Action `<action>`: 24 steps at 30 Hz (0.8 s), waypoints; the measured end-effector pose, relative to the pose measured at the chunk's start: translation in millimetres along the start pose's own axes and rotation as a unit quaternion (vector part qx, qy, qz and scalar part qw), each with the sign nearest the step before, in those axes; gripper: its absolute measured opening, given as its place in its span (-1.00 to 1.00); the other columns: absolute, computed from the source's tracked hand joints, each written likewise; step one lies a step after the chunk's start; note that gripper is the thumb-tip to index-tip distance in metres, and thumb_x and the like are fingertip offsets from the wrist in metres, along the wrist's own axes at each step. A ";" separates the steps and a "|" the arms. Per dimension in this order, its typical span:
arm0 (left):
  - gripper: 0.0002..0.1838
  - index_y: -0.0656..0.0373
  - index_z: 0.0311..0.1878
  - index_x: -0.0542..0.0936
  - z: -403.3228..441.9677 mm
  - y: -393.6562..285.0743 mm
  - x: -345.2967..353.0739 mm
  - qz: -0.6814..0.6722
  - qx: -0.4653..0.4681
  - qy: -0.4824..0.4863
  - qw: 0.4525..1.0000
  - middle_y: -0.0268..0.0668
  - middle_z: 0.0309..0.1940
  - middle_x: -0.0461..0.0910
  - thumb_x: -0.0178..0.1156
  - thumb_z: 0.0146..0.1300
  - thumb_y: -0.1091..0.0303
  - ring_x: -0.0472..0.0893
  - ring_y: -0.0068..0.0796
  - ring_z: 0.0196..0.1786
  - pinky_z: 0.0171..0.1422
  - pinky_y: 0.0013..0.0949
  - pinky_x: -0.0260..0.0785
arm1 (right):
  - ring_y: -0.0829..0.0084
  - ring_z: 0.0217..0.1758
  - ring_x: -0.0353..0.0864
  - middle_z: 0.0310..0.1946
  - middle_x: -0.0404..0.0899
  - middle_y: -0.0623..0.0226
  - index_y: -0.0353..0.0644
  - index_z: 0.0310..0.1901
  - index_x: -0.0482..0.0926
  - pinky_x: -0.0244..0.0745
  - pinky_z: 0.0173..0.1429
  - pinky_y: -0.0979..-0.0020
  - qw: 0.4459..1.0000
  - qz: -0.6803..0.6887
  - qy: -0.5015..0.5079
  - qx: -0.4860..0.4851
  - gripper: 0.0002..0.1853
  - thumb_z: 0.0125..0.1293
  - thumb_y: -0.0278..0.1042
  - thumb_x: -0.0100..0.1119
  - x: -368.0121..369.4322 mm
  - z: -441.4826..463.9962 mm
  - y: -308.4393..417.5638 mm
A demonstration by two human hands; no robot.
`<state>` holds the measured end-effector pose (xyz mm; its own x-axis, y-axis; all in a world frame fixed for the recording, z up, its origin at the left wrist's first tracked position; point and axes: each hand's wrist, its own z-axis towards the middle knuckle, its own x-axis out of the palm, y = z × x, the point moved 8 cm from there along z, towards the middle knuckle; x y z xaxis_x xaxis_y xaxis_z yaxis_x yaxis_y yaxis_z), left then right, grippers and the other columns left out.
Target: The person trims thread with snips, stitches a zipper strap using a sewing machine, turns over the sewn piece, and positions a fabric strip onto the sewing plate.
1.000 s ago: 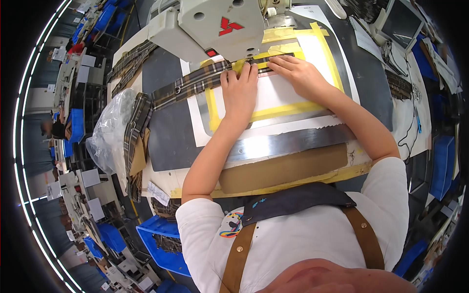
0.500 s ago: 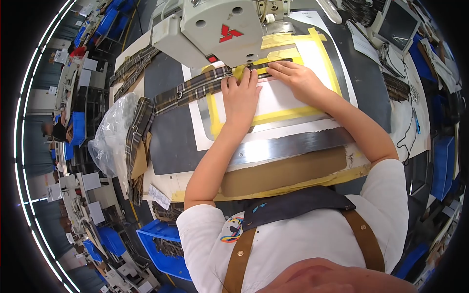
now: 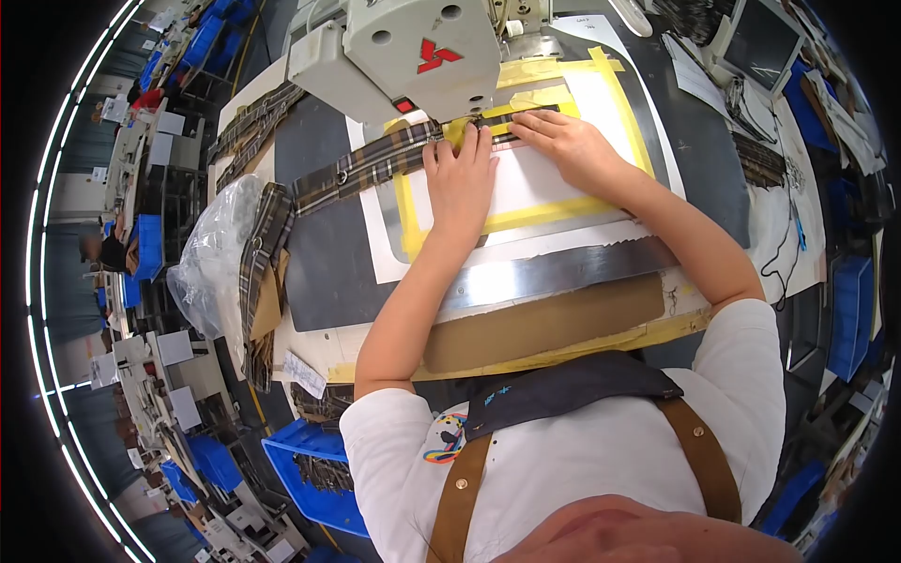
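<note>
Workshop floor, rows of white tables and blue bins filling the left side, long white tube lights [image 3: 33, 235] glowing at the edge. Worktable: a dark grey mat [image 3: 328, 253] is covering its middle, a white sheet [image 3: 530, 183] framed in yellow tape [image 3: 549, 214] is lying on top, and a shiny metal strip [image 3: 554, 272] is running along the near side. A crumpled clear plastic bag [image 3: 211, 263] is sitting at the left; a grey monitor [image 3: 762, 47] is standing at far right. Machine: one pale grey sewing-machine head [image 3: 399, 80], bearing a red three-armed emblem [image 3: 438, 56]. Blue lettering [image 3: 495, 396] on the wearer's dark bib [image 3: 582, 394] is showing too small to read. Workpiece: one brown, black and white plaid fabric strap [image 3: 371, 161], extending from the mat's left side to beneath the machine head. Left hand [image 3: 460, 178]: fingertips are pressing at the strap, close below the head. Right hand [image 3: 577, 150]: fingers, extended together, are resting along the strap's right end. Whether either is pinching, cannot tell. Compared with half a second ago, both hands and strap are keeping their places; the view alone is shifting slightly.
</note>
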<state>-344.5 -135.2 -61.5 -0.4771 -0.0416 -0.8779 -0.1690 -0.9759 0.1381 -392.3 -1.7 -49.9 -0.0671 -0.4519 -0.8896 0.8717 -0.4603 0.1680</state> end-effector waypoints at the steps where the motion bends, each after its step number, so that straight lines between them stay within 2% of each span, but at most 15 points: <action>1: -0.46 0.07 0.29 0.58 -0.1 0.2 1.2 -0.003 0.000 0.001 1.000 -0.32 0.23 0.59 0.36 0.27 0.12 0.52 -0.17 0.07 0.46 0.00 0.21 | 0.24 0.35 0.55 0.31 0.56 0.23 -0.23 0.29 0.56 0.59 0.29 0.30 1.000 -0.002 0.001 0.000 -0.42 0.16 -0.63 0.12 0.5 0.0 -0.3; 5: -0.49 0.06 0.28 0.59 0.6 0.6 -1.3 -0.003 -0.003 -0.003 1.000 -0.35 0.21 0.60 0.34 0.29 0.12 0.52 -0.19 0.07 0.45 -0.01 0.20 | 0.27 0.32 0.56 0.25 0.60 0.30 -0.24 0.19 0.59 0.62 0.25 0.31 1.000 -0.011 -0.015 0.001 -0.48 0.13 -0.63 0.16 -2.6 0.9 2.3; 9: -0.53 0.02 0.28 0.61 0.9 1.0 -1.7 0.010 -0.004 -0.011 1.000 -0.41 0.20 0.62 0.31 0.32 0.14 0.52 -0.25 0.01 0.44 -0.04 0.19 | 0.27 0.30 0.57 0.24 0.60 0.29 -0.23 0.20 0.58 0.62 0.24 0.30 1.000 -0.012 -0.022 -0.005 -0.49 0.14 -0.62 0.16 -3.4 1.8 3.0; 12: -0.53 0.01 0.27 0.61 0.2 0.8 0.0 0.008 -0.003 -0.013 1.000 -0.42 0.19 0.63 0.31 0.32 0.14 0.52 -0.26 -0.01 0.44 -0.04 0.20 | 0.23 0.33 0.56 0.30 0.57 0.23 -0.23 0.28 0.57 0.59 0.29 0.28 1.000 0.010 -0.002 0.004 -0.42 0.15 -0.65 0.11 -4.1 1.4 2.6; 21: -0.53 0.00 0.27 0.61 0.7 0.5 -1.7 0.011 0.003 -0.017 1.000 -0.44 0.19 0.61 0.31 0.32 0.14 0.51 -0.26 -0.02 0.44 -0.04 0.20 | 0.23 0.33 0.56 0.30 0.57 0.22 -0.24 0.27 0.57 0.59 0.28 0.28 1.000 0.000 -0.002 -0.002 -0.45 0.18 -0.64 0.10 -1.3 0.7 1.9; 24: -0.53 -0.01 0.27 0.61 0.4 1.3 -1.1 0.005 0.000 -0.018 1.000 -0.44 0.20 0.61 0.31 0.32 0.14 0.50 -0.26 -0.02 0.44 -0.03 0.20 | 0.23 0.30 0.57 0.23 0.60 0.29 -0.24 0.18 0.58 0.61 0.25 0.29 0.999 -0.004 -0.032 -0.009 -0.51 0.14 -0.63 0.14 -4.0 1.5 3.0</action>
<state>-344.6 -136.3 -60.2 -0.5087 -0.0432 -0.8599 -0.1638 -0.9757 0.1459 -390.1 -2.4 -45.2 -0.1046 -0.4961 -0.8619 0.8792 -0.4513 0.1530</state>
